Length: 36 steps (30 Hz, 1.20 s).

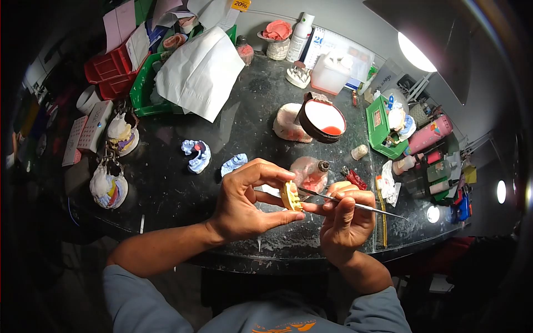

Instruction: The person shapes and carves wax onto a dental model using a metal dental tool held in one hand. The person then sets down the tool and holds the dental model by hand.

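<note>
My left hand [244,197] grips a small yellow dental model [290,196] between thumb and fingers, with its teeth turned toward the right. In my right hand [347,222] is a thin metal dental carver [383,211], held like a pen. The carver's left end is at the model; whether it touches the surface I cannot tell. A fingertip of my right hand is close against the model's lower edge. Just behind my hands stands a round glass bottle [312,173] with a metal neck, partly hidden. Two blue dental casts, one curved [197,157] and one smaller [234,164], lie beyond my left hand.
Two mounted plaster models [109,186] [122,135] stand at left. A green tray [145,89] under white paper [202,69] is at back left. Behind the bottle sits a dark-rimmed dish [326,117]. A green box [379,125] holds casts at right. A lamp [415,53] hangs above.
</note>
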{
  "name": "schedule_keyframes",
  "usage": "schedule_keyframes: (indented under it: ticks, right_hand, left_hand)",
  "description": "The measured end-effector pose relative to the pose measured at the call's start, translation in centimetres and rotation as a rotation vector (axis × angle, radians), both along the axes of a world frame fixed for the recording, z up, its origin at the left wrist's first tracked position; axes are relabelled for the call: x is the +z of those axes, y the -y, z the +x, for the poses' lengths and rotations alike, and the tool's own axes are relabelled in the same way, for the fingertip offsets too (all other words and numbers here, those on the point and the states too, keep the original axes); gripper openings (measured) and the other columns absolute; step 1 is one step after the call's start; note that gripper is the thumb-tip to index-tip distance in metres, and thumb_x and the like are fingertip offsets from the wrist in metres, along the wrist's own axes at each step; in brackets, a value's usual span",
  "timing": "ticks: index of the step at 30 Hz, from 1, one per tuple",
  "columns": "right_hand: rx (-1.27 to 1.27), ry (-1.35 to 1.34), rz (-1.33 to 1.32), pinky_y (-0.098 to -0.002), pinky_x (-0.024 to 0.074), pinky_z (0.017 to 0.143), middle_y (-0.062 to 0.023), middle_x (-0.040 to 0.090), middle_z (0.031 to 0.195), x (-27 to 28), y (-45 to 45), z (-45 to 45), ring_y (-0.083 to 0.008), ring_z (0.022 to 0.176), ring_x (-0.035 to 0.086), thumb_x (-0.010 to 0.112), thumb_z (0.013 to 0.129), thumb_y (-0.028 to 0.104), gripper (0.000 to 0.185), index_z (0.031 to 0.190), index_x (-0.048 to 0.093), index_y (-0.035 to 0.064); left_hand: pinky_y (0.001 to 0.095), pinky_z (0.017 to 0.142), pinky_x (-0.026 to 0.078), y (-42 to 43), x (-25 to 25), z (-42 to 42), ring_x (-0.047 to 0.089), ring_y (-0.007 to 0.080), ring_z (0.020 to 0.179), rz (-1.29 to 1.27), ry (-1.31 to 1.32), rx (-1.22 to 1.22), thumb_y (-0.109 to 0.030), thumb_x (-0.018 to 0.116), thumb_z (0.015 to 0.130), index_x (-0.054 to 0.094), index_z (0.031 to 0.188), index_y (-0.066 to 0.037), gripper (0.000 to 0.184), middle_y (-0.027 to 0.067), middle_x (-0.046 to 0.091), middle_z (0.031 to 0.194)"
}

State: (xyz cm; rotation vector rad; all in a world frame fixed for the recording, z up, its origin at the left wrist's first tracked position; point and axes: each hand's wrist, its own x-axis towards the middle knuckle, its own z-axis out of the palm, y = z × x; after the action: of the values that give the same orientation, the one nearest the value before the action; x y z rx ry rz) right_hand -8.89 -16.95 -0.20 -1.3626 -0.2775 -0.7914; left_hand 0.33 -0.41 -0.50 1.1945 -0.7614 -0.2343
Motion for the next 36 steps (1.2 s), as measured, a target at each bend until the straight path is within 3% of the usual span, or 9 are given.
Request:
schedule_keyframes:
  ticks: [5, 14, 17, 36]
  right_hand:
    - [0.001, 0.001, -0.009, -0.0365, 0.0677, 0.070, -0.0148, 0.052, 0.096, 0.13, 0.02, 0.03, -0.0144, 0.084, 0.061, 0.049, 0.104, 0.010, 0.015, 0.109, 0.047, -0.0033]
    - [-0.002, -0.017, 0.019, -0.0353, 0.0676, 0.070, -0.0142, 0.052, 0.094, 0.42, -0.11, 0.06, -0.0134, 0.081, 0.058, 0.048, 0.104, 0.010, 0.013, 0.107, 0.047, -0.0033]
    - [0.002, -0.020, 0.019, -0.0354, 0.0676, 0.070, -0.0143, 0.052, 0.094, 0.51, -0.12, 0.15, -0.0135, 0.081, 0.059, 0.049, 0.104, 0.010, 0.014, 0.107, 0.047, -0.0034]
    - [-0.003, -0.024, -0.004, -0.0372, 0.0677, 0.071, -0.0140, 0.053, 0.093, 0.40, -0.03, 0.05, -0.0134, 0.080, 0.058, 0.049, 0.104, 0.008, 0.012, 0.106, 0.047, -0.0032]
  left_hand:
    - [0.0334, 0.084, 0.065, -0.02, -0.12, 0.01, 0.067, 0.0195, 0.105, 0.019, 0.034, -0.008, 0.007, 0.089, 0.066, 0.062, 0.115, -0.001, 0.057, 0.0121, 0.058, 0.117]
    - [0.0337, 0.088, 0.064, 0.14, -0.29, -0.22, 0.068, 0.0196, 0.106, 0.002, -0.016, -0.003, 0.003, 0.089, 0.069, 0.065, 0.115, -0.001, 0.052, 0.0082, 0.060, 0.117]
    - [0.0352, 0.087, 0.065, 0.05, -0.45, -0.05, 0.066, 0.0214, 0.109, 0.031, 0.037, -0.013, 0.007, 0.088, 0.067, 0.061, 0.119, -0.002, 0.059, 0.0134, 0.058, 0.121]
    - [0.0341, 0.086, 0.065, 0.07, -0.48, -0.17, 0.066, 0.0203, 0.109, 0.031, 0.019, -0.001, 0.006, 0.089, 0.067, 0.062, 0.118, -0.002, 0.059, 0.0123, 0.058, 0.120]
